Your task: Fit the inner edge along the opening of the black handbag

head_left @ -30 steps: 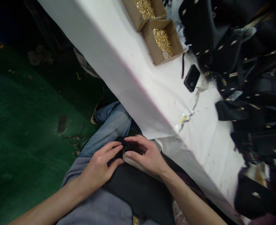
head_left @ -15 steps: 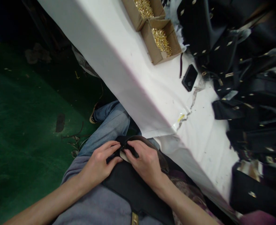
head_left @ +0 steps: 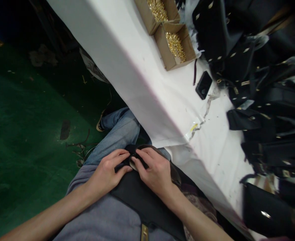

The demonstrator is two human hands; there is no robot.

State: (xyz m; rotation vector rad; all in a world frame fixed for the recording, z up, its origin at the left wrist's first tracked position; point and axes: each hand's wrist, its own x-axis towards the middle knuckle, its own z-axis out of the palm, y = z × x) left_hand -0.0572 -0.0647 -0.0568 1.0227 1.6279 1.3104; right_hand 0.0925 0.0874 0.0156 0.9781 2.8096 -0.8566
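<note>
A black handbag (head_left: 147, 204) lies across my lap, with a gold metal plate (head_left: 144, 232) at its lower edge. My left hand (head_left: 112, 167) grips the bag's upper edge from the left, thumb and fingers closed on the black material. Close beside it, my right hand (head_left: 154, 165) pinches the same edge, where a small pale patch of lining shows between the hands. A curved strap, probably the bag's handle, arches behind my right fingers. The fingertips hide whatever small part lies between them.
A white-covered table (head_left: 157, 100) runs diagonally at my right. On it are cardboard boxes (head_left: 166, 60) of small gold hardware, a black rectangular device (head_left: 204, 85) and a heap of black bags (head_left: 270, 124). Scraps (head_left: 79, 152) lie on the green floor (head_left: 24, 150).
Both hands keep their hold on the bag's edge, with only slight finger shifts. The view has moved a little, so the table items appear slightly displaced.
</note>
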